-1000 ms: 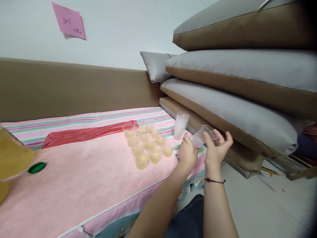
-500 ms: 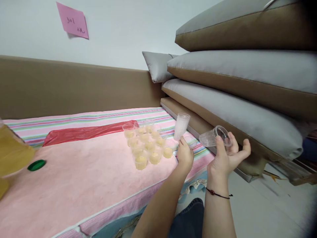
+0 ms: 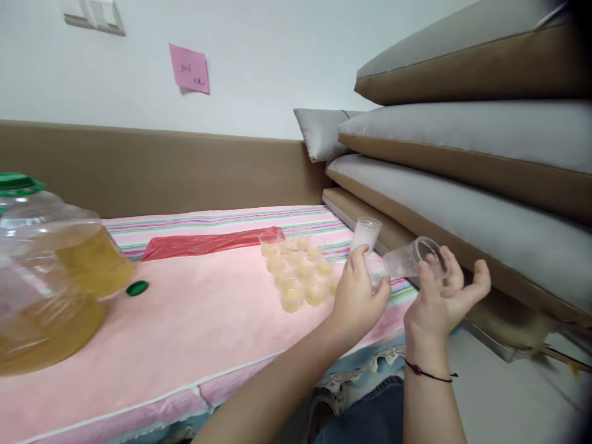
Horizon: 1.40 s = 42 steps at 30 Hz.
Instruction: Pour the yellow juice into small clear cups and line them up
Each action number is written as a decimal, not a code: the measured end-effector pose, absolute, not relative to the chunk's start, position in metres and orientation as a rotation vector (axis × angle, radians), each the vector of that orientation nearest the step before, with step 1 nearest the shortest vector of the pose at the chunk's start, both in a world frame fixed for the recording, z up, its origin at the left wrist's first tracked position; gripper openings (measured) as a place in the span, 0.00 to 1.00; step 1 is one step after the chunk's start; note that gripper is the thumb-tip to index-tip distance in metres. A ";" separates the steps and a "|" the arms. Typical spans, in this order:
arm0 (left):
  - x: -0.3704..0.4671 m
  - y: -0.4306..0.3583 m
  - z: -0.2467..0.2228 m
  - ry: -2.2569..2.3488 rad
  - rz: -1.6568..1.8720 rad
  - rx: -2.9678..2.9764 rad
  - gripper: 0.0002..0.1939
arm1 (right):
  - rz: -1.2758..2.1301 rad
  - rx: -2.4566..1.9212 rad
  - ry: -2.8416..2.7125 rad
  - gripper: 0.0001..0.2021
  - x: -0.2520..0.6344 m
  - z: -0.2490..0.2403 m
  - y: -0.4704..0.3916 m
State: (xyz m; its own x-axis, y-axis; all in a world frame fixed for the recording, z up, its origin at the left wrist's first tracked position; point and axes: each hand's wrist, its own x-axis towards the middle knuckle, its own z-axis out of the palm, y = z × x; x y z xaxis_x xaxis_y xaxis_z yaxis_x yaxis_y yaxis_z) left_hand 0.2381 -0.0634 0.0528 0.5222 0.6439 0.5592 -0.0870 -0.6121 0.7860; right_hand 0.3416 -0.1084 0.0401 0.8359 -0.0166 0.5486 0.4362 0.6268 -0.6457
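My right hand (image 3: 435, 299) holds a clear plastic cup (image 3: 403, 260) tipped on its side, its rim by the thumb and fingers and its base toward the left. My left hand (image 3: 358, 297) is open, thumb apart from the fingers, at the foot of a leaning stack of clear plastic cups (image 3: 367, 232). Its fingers hide the lower part of that stack, and I cannot tell whether they touch it. Something clear shows between that thumb and the fingers. Left of this hand, several cups (image 3: 291, 297) of yellow liquid stand close together on the pink cloth (image 3: 198, 327).
Large clear jugs (image 3: 87, 259) of yellow liquid stand at the left. A green cap (image 3: 137, 288) lies beside them. Behind the filled cups stretches a red plastic bag (image 3: 208, 243). Grey-brown cushions (image 3: 439, 172) are stacked at the right.
My left hand has shifted up toward the cup stack and spread its thumb from the fingers. The right hand still holds its tilted cup. The view has swung left, bringing the jugs further in.
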 end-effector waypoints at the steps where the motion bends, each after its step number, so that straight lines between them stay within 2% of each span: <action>1: 0.222 -0.062 0.052 0.445 1.143 1.966 0.26 | -0.197 -0.841 -0.570 0.41 0.333 0.040 -0.103; 4: 0.176 -0.056 0.042 0.516 1.165 1.977 0.25 | 0.078 -0.778 -0.672 0.40 0.296 0.039 -0.083; 8: 0.116 -0.046 0.021 0.646 1.257 2.042 0.30 | 0.357 -0.759 -0.807 0.40 0.236 0.038 -0.063; 11: 0.070 -0.037 0.006 0.768 1.303 2.063 0.32 | 0.512 -0.796 -0.872 0.41 0.194 0.036 -0.052; 15: 0.015 -0.022 -0.015 0.929 1.268 2.047 0.31 | 0.632 -0.840 -0.940 0.43 0.152 0.024 -0.038; 21: -0.030 -0.007 -0.043 1.063 1.193 1.803 0.29 | 0.711 -0.949 -1.090 0.42 0.122 -0.012 -0.017; 28: -0.040 -0.011 -0.049 1.016 1.144 1.528 0.30 | 0.767 -1.022 -1.133 0.41 0.112 -0.039 -0.011; 36: -0.044 -0.012 -0.038 1.072 1.212 1.414 0.27 | 0.751 -1.062 -1.181 0.43 0.112 -0.052 -0.013; 42: -0.053 -0.011 -0.028 1.085 1.329 1.425 0.28 | 0.709 -1.033 -1.211 0.43 0.116 -0.042 -0.017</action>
State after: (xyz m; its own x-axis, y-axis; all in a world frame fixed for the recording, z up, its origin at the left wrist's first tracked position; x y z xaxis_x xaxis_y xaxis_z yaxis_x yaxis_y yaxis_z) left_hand -0.0529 -0.0107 -0.0283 0.0456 0.9723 0.2292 0.0307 -0.2307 0.9725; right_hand 0.1157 -0.0168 -0.0417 0.2405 0.8834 0.4022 0.0814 0.3945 -0.9153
